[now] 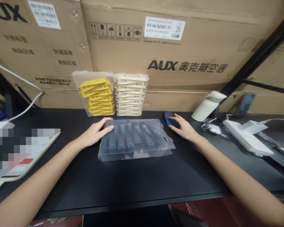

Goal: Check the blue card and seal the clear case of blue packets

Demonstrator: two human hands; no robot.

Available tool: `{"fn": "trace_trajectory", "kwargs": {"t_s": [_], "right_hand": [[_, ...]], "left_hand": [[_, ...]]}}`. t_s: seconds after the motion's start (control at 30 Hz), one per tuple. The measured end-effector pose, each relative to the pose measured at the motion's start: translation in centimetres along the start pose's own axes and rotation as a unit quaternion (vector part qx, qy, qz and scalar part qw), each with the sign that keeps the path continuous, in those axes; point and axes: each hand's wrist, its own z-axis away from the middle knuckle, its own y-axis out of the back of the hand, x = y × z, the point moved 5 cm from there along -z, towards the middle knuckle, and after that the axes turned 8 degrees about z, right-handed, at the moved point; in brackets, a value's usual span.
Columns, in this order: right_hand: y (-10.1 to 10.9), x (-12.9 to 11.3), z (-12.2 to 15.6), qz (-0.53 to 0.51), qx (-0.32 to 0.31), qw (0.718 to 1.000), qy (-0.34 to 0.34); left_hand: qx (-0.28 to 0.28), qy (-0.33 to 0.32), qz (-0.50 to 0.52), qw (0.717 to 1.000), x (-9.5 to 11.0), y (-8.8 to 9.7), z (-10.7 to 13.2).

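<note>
Now the left hand [97, 130] rests, half open, on the case [132, 155]. The right hand [185, 128], fingers parted, touches a loose packet [167, 117].

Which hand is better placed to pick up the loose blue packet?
Probably the right hand: its fingers are already at the blue packet, while the left hand is farther off, at the clear box.

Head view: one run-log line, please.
left hand: on clear box; right hand: at blue packet; clear box: lying flat, blue packets inside
</note>
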Motion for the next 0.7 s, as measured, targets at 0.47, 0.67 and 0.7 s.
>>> {"fn": "trace_trajectory", "kwargs": {"t_s": [0.47, 0.67, 0.7], "right_hand": [[-0.64, 0.29, 0.02, -0.022, -0.017, 0.999, 0.025], [-0.65, 0.15, 0.06, -0.021, -0.020, 0.999, 0.027], [-0.64, 0.10, 0.07, -0.022, -0.020, 0.999, 0.028]], "left_hand": [[0.005, 0.001, -0.005, 1.000, 0.07, 0.04, -0.04], [0.005, 0.000, -0.004, 1.000, 0.03, -0.01, -0.05], [0.006, 0.000, -0.003, 1.000, 0.04, 0.01, -0.04]]}}
